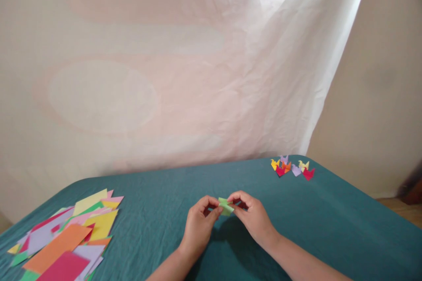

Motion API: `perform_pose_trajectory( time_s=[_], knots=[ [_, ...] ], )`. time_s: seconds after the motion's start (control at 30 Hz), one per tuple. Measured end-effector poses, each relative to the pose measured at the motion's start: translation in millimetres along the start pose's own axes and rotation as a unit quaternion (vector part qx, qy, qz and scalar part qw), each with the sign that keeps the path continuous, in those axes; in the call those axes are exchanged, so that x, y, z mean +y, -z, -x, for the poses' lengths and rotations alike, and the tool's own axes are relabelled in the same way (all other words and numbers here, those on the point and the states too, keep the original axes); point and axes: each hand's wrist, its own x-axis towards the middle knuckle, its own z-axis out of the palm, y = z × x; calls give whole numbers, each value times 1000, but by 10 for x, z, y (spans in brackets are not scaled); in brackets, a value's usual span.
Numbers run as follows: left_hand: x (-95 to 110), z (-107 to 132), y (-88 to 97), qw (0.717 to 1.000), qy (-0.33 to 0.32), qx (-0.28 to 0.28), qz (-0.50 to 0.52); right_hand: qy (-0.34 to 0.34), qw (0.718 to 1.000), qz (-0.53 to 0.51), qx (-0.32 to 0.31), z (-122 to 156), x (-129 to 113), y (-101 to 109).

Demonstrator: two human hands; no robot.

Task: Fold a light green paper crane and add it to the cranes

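Observation:
A small folded piece of light green paper [225, 206] is held just above the teal tablecloth [329, 219], near the middle of the table. My left hand [200, 224] pinches its left side with fingers curled. My right hand [250, 215] pinches its right side between thumb and fingertips. Both hands meet at the paper, so part of it is hidden by my fingers.
A loose pile of coloured paper sheets [66, 237] lies at the table's front left. Several small folded paper figures [292, 167] sit in a cluster at the far right. A creased white sheet [165, 74] hangs behind the table. A bare wall [379, 96] is at right.

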Motion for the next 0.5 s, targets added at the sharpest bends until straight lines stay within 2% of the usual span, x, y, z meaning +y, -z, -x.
perform_pose_trajectory(
  time_s=[0.37,0.5],
  knots=[
    [18,31,-28,1000,-12,18,-8,11,1000,26,2,15,-56,5],
    [31,41,-40,999,-14,30,-19,3,1000,19,23,26,-76,4]
  ],
)
